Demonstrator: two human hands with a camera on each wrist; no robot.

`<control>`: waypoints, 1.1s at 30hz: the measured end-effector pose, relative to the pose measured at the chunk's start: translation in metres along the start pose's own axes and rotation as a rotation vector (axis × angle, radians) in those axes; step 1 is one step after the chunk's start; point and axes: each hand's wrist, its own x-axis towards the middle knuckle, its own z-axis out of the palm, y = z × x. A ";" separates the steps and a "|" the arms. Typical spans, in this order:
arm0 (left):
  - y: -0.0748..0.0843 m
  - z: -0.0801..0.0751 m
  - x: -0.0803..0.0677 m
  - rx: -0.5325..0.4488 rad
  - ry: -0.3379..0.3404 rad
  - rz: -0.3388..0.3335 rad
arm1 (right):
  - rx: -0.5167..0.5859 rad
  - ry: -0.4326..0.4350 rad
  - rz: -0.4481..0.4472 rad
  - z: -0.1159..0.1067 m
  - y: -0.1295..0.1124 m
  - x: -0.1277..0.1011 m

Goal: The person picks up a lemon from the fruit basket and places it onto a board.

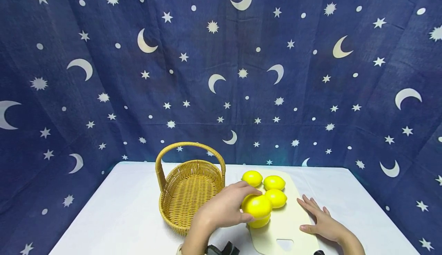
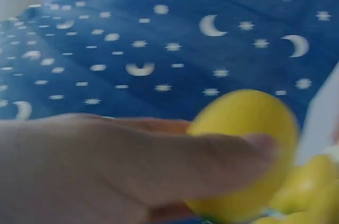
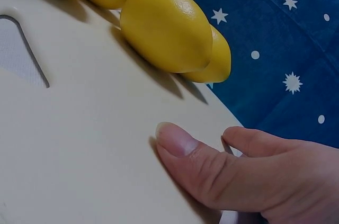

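My left hand (image 1: 224,205) grips a yellow lemon (image 1: 256,206) between thumb and fingers, over the left side of a cream cutting board (image 1: 283,228). In the left wrist view the thumb (image 2: 228,160) lies across the held lemon (image 2: 249,113). Another lemon (image 1: 260,222) shows partly beneath it, and more lemons (image 1: 274,182) lie on the upper part of the board. My right hand (image 1: 322,222) rests at the board's right edge, fingers extended and spread. Its thumb (image 3: 177,142) lies on the board's top face in the right wrist view.
A yellow wicker basket (image 1: 165,209) with a tall arched handle stands left of the board, its inside showing only woven bottom. The table has a white cover (image 1: 114,209). A blue curtain (image 1: 193,105) with moons and stars hangs behind. The board has a cut-out handle hole (image 1: 284,244).
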 end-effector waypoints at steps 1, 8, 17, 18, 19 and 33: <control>0.001 0.007 0.005 0.004 0.010 0.015 | 0.001 0.002 -0.008 0.000 0.000 -0.001; 0.004 0.060 0.038 0.033 0.136 0.154 | -0.016 0.018 -0.020 0.000 0.000 -0.001; -0.013 0.112 0.054 0.034 0.236 0.227 | -0.001 0.021 -0.024 0.000 0.000 -0.002; -0.016 0.116 0.055 0.054 0.243 0.231 | 0.002 0.020 -0.025 0.000 0.001 -0.002; -0.018 0.120 0.055 0.074 0.249 0.235 | 0.006 0.021 -0.027 0.000 0.001 -0.003; -0.027 0.142 0.058 0.147 0.235 0.204 | 0.031 -0.002 -0.034 -0.001 0.002 -0.002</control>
